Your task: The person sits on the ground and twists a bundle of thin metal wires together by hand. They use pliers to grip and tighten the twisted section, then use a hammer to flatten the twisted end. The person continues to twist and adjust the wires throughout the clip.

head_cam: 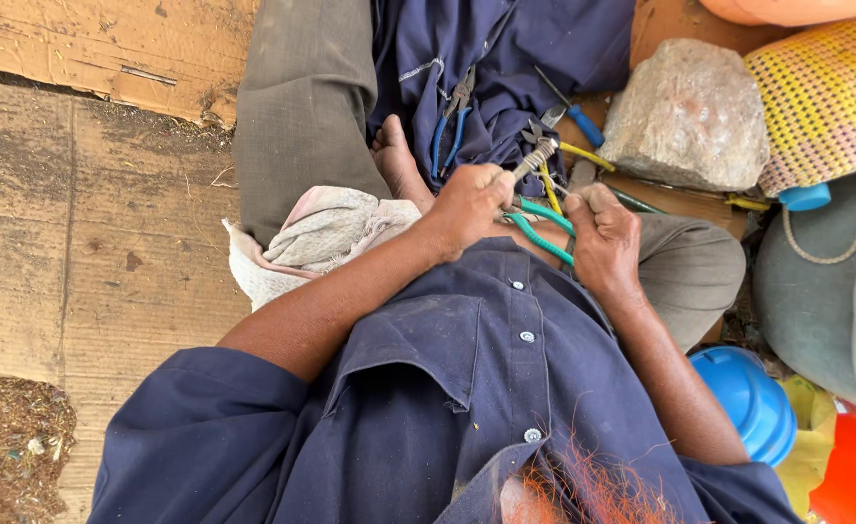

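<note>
Right now the left hand point(468, 202) grips green-handled pliers point(536, 155), nose pointing away, while the right hand point(602, 233) clenches a yellow wire point(551, 187) just beside.

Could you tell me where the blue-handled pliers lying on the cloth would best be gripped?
Probably by the two blue handles of the pliers, coming from above. They lie flat on the dark blue cloth, handles toward the person and slightly spread, metal jaws pointing away. Closing the hand around both handles near their middle should work.
</note>
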